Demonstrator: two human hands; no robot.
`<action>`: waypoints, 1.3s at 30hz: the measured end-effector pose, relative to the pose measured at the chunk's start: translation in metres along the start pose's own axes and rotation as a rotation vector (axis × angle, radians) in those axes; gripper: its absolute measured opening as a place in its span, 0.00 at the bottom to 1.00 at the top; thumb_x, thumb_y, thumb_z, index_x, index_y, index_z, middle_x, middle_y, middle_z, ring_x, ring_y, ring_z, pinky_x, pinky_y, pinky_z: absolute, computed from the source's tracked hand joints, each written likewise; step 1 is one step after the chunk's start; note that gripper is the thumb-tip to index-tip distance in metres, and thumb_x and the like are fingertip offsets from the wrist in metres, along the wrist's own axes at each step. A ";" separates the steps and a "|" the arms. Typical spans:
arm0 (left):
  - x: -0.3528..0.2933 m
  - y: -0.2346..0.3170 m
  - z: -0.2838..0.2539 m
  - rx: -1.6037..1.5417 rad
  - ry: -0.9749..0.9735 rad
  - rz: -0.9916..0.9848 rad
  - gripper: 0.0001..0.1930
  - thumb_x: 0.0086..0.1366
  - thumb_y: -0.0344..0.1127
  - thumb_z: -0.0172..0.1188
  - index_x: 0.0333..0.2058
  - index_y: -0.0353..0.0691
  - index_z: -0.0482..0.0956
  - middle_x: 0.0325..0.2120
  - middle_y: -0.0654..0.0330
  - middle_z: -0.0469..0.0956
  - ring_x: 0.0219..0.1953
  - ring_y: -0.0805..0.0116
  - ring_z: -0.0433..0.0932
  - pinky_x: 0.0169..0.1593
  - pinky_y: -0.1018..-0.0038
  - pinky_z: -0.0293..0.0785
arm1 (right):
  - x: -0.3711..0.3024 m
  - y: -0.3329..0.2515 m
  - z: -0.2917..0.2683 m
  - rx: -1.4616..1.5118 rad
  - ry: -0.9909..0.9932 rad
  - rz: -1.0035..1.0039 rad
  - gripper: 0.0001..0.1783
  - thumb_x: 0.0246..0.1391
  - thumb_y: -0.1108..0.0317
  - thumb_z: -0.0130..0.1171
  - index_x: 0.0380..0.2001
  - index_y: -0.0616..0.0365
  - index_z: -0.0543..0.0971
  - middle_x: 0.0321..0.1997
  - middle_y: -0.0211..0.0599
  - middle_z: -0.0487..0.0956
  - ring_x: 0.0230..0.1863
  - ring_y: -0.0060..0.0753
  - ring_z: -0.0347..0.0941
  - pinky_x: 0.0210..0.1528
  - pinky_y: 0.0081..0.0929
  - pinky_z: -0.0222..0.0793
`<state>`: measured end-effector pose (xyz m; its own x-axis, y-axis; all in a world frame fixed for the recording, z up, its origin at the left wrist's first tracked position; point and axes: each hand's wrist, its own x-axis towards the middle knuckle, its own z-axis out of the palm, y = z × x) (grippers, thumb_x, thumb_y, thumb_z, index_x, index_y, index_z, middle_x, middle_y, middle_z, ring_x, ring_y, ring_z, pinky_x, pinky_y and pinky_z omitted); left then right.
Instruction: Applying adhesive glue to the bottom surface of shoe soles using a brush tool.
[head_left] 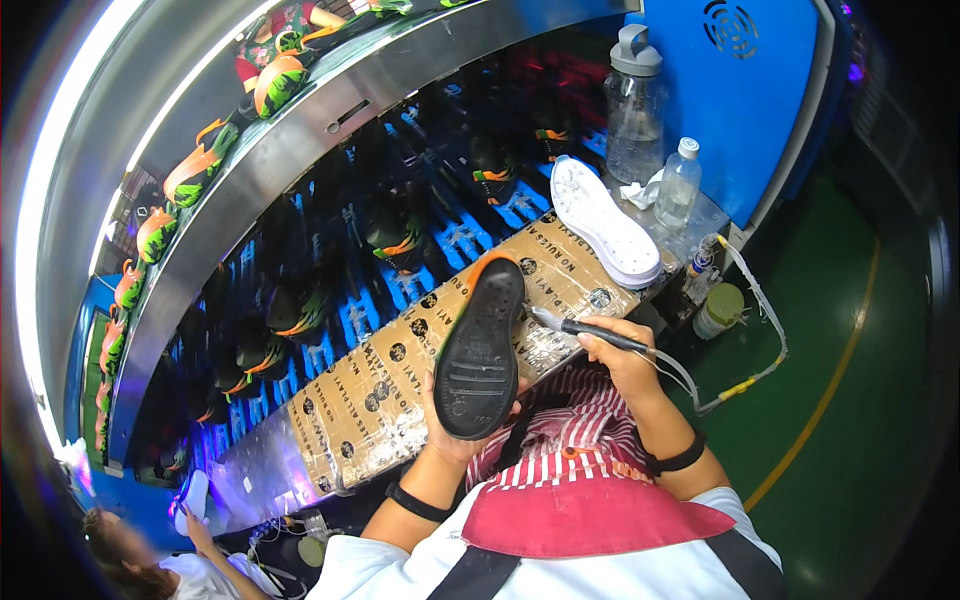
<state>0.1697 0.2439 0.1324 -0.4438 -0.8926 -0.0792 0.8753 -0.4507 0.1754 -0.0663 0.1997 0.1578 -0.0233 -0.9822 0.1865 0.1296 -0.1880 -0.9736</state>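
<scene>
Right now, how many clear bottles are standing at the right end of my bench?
2: a large grey-lidded bottle near the blue panel, and a smaller white-capped bottle nearer you. No others show there.

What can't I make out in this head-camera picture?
- Head view: the far side of the black sole, turned away from the camera.
- Head view: most fingers of the left hand, hidden behind that sole.
- Head view: details of the black-and-orange shoes, lost in shadow.
- Head view: the lower-left co-worker's lower body, cut off by the bottom edge.
</scene>
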 end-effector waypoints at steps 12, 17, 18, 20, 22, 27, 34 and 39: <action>0.104 0.113 0.210 0.897 -0.462 0.548 0.45 0.56 0.70 0.38 0.57 0.34 0.59 0.43 0.38 0.71 0.37 0.46 0.77 0.39 0.56 0.77 | 0.001 -0.001 -0.004 0.045 0.021 0.096 0.12 0.45 0.74 0.64 0.36 0.67 0.80 0.23 0.31 0.78 0.20 0.15 0.70 0.23 0.11 0.64; 0.155 0.197 0.270 0.500 -0.146 0.705 0.38 0.64 0.59 0.41 0.62 0.40 0.42 0.57 0.36 0.57 0.53 0.37 0.66 0.54 0.50 0.68 | -0.004 0.006 -0.007 0.057 0.003 0.137 0.12 0.45 0.74 0.64 0.36 0.66 0.80 0.23 0.31 0.78 0.20 0.14 0.70 0.23 0.11 0.63; 0.156 0.200 0.272 0.490 -0.078 0.758 0.41 0.64 0.59 0.44 0.64 0.43 0.33 0.57 0.34 0.56 0.51 0.36 0.67 0.53 0.50 0.70 | -0.005 0.007 -0.006 0.062 -0.007 0.145 0.12 0.45 0.74 0.64 0.36 0.66 0.80 0.23 0.31 0.78 0.20 0.14 0.69 0.22 0.11 0.63; 0.173 0.195 0.253 0.702 -0.074 0.706 0.48 0.62 0.56 0.51 0.63 0.48 0.23 0.57 0.33 0.55 0.49 0.35 0.69 0.49 0.52 0.73 | -0.004 0.011 -0.011 0.076 0.024 0.151 0.12 0.45 0.74 0.63 0.36 0.66 0.80 0.23 0.31 0.78 0.20 0.14 0.69 0.22 0.11 0.63; 0.171 0.168 0.242 0.887 0.087 0.772 0.43 0.59 0.53 0.57 0.64 0.43 0.43 0.50 0.39 0.65 0.43 0.50 0.75 0.39 0.64 0.75 | -0.004 0.013 -0.012 0.068 -0.010 0.148 0.12 0.46 0.74 0.63 0.36 0.66 0.80 0.23 0.31 0.79 0.20 0.13 0.69 0.22 0.11 0.64; 0.184 0.150 0.239 1.560 0.147 1.275 0.29 0.54 0.43 0.63 0.53 0.39 0.68 0.36 0.59 0.72 0.32 0.72 0.72 0.37 0.75 0.71 | -0.004 0.022 -0.015 0.083 -0.036 0.179 0.11 0.46 0.75 0.62 0.36 0.66 0.80 0.23 0.30 0.78 0.20 0.13 0.69 0.23 0.11 0.64; 0.250 0.110 0.281 2.325 -0.065 1.687 0.34 0.50 0.45 0.63 0.56 0.43 0.64 0.38 0.49 0.74 0.39 0.55 0.75 0.48 0.64 0.70 | 0.002 0.017 -0.017 0.112 -0.025 0.187 0.13 0.46 0.72 0.63 0.37 0.65 0.80 0.20 0.28 0.76 0.19 0.14 0.68 0.21 0.11 0.61; 0.301 0.106 0.312 1.776 0.274 1.042 0.49 0.47 0.41 0.63 0.63 0.38 0.41 0.40 0.41 0.73 0.35 0.48 0.78 0.39 0.62 0.77 | 0.003 0.014 -0.031 0.137 0.072 0.238 0.13 0.45 0.73 0.64 0.36 0.65 0.80 0.21 0.29 0.77 0.19 0.14 0.69 0.21 0.10 0.60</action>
<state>0.0684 -0.0701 0.4336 0.1639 -0.8048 0.5705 -0.4439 0.4563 0.7712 -0.0952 0.1941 0.1408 -0.0458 -0.9972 -0.0599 0.2724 0.0452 -0.9611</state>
